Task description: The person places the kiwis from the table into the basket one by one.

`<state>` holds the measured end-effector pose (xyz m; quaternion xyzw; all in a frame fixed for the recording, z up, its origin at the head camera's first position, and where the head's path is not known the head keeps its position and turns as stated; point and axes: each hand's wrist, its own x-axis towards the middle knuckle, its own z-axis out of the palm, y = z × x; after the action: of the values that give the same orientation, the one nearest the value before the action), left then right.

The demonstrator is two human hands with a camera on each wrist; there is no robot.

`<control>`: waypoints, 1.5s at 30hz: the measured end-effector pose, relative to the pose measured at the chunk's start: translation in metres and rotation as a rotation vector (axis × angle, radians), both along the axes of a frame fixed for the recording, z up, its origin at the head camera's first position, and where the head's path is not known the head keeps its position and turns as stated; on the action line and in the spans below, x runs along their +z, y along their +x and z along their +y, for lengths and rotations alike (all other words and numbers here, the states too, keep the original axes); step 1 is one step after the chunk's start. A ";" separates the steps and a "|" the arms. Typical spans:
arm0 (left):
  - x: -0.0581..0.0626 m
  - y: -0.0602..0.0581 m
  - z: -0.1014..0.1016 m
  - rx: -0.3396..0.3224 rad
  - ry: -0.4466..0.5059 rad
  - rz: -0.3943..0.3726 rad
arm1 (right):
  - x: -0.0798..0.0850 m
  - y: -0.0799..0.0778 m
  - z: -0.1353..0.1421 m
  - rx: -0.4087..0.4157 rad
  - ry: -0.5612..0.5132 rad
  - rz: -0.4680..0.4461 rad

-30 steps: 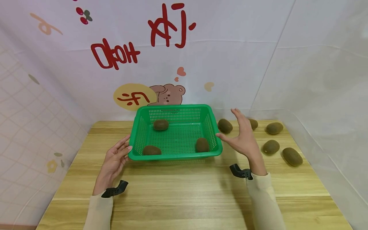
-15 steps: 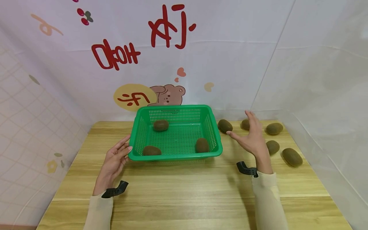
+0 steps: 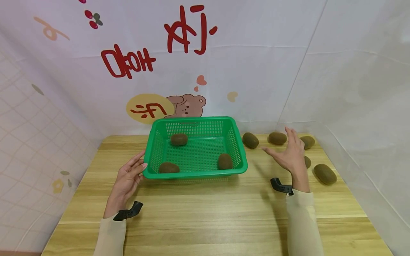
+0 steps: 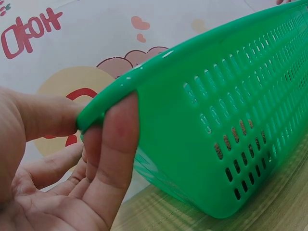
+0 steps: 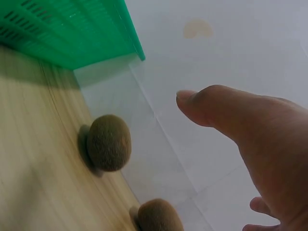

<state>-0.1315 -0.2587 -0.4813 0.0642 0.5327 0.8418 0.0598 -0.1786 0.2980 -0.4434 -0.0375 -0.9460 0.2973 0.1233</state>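
My left hand (image 3: 129, 177) pinches the left front corner of a green plastic basket (image 3: 195, 175). The left wrist view shows the basket's rim (image 4: 130, 77) between thumb and fingers. Inside lie three brown kiwis: one at the back left (image 3: 179, 139), another kiwi (image 3: 169, 167) at the front left and a third kiwi (image 3: 225, 161) at the front right. To the right of the basket, my right hand (image 3: 293, 154) hovers with thumb and fingers spread, holding nothing. A kiwi (image 3: 277, 138) lies just beyond its thumb; the hand partly hides two others.
Several loose kiwis lie on the right of the wooden table (image 3: 205, 217), among them one kiwi (image 3: 250, 140) beside the basket and another kiwi (image 3: 325, 174) near the right edge. A white printed cloth (image 3: 256, 71) hangs behind the table and along its sides.
My right hand has moved rightward, away from the basket's right rim and over the loose kiwis. The left hand and the basket have stayed put.
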 end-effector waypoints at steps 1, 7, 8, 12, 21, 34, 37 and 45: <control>0.000 0.000 0.000 0.000 0.002 -0.001 | -0.001 0.000 0.003 -0.012 0.002 -0.013; -0.001 0.000 0.001 -0.001 0.015 0.000 | -0.006 0.002 0.020 -0.061 0.009 -0.064; -0.001 -0.001 0.001 -0.001 0.016 0.000 | -0.007 0.002 0.023 -0.065 0.006 -0.071; 0.000 0.000 0.001 0.001 0.012 -0.003 | -0.010 0.004 0.034 -0.073 -0.017 -0.105; 0.001 -0.001 0.000 0.009 -0.016 -0.012 | -0.020 0.012 0.060 -0.077 -0.069 -0.200; 0.002 -0.001 0.000 0.008 -0.019 -0.009 | -0.028 0.026 0.089 -0.036 -0.204 -0.334; 0.002 0.000 0.000 0.006 -0.019 -0.007 | -0.028 0.029 0.092 -0.026 -0.210 -0.385; 0.002 -0.001 0.001 0.004 -0.021 -0.006 | -0.029 0.031 0.097 -0.022 -0.183 -0.446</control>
<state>-0.1320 -0.2579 -0.4791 0.0601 0.5416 0.8363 0.0605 -0.1480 0.3951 -0.4721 -0.1238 -0.9185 0.3648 -0.0893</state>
